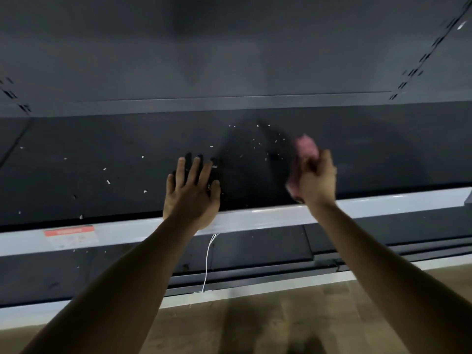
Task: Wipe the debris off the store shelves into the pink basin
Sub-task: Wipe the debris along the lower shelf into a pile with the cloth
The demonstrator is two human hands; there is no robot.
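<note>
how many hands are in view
2. The left hand lies flat, fingers spread, on the dark shelf; the right hand, to its right, grips a blurred pink cloth over the shelf.

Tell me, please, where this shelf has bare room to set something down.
The shelf right of the right hand, between back wall and front rail, looks bare. Debris litters it around and left of the left hand.

The scene is viewed from one head-worn camera, aimed forward and down. The shelf (76, 180) is seen from close by, the floor (281, 315) caught along the bottom edge.
</note>
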